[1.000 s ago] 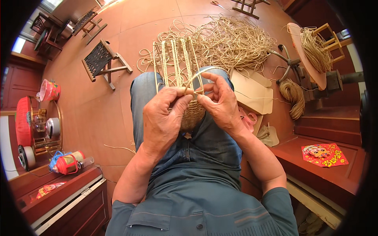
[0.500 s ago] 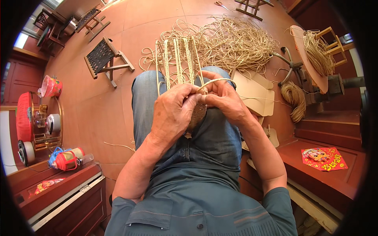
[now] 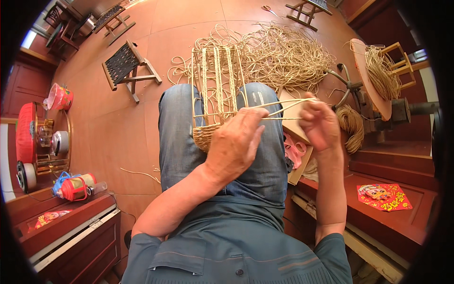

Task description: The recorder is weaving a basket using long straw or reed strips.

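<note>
On my lap, between my knees, stands a narrow rectangular frame strung lengthwise with pale cords, its near end covered by a woven cord panel [image 3: 204, 136]. My left hand [image 3: 236, 144] lies over the right side of this panel, thumb and fingers closed on the cord at its edge. Out to the right, my right hand [image 3: 320, 124] is closed on the pale cord [image 3: 283, 102]. Several lengths of it stretch between the two hands, above my right knee. My left hand hides part of the weaving.
A big tangle of loose cord [image 3: 283, 57] covers the floor beyond my knees. A folding stool [image 3: 125, 64] stands to the left. At right are a hanging cord bundle [image 3: 349, 125] and an open cardboard box [image 3: 289, 118]. Scissors [image 3: 269, 9] lie far off.
My right hand has moved away from the frame to the right, drawing lengths of cord out. My left hand has shifted slightly right and down, exposing more of the woven panel.
</note>
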`<state>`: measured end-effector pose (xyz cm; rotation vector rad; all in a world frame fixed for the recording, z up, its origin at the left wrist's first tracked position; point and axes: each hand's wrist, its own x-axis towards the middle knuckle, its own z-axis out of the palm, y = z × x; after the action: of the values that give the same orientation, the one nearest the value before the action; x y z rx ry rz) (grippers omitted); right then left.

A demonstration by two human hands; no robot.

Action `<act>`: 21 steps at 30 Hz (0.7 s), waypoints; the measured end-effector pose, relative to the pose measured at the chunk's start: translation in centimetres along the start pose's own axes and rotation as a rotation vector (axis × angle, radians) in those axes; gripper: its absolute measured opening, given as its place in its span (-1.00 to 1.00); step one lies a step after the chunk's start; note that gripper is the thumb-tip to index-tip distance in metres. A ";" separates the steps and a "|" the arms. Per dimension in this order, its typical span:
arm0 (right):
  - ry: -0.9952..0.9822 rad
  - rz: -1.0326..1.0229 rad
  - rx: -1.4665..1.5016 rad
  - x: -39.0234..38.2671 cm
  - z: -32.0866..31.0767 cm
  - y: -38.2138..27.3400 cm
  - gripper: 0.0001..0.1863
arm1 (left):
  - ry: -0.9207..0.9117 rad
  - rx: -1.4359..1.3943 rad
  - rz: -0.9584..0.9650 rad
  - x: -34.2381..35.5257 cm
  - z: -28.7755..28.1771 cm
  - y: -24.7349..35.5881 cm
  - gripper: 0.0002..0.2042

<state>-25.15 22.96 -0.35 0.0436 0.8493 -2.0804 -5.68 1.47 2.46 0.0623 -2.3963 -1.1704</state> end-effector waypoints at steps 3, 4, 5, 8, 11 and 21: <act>0.272 -0.131 0.040 -0.9 -5.3 -6.8 -0.82 | 0.107 0.040 0.097 0.2 1.0 0.2 -0.67; 0.362 -0.172 0.080 -1.3 -7.2 -9.0 -0.91 | 0.131 0.050 0.112 0.2 1.1 0.2 -0.65; 0.366 -0.207 0.040 -2.0 -9.0 -11.2 -0.86 | 0.146 0.052 0.117 0.2 1.2 0.2 -0.65; 0.654 -0.390 0.082 -4.3 -14.0 -17.6 -0.69 | -0.096 0.252 0.093 0.3 1.5 0.4 -0.51; 0.789 -0.469 0.061 -6.4 -18.6 -22.9 -0.68 | -0.020 0.250 0.085 0.5 1.8 0.8 -0.54; 1.203 -0.701 -0.104 -16.8 -36.0 -42.4 -0.84 | -0.007 0.155 0.075 0.4 0.7 0.7 -0.48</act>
<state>-55.29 72.60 1.00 1.1811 1.8688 -2.5764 -6.24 2.38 2.78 0.0185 -2.4694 -0.9520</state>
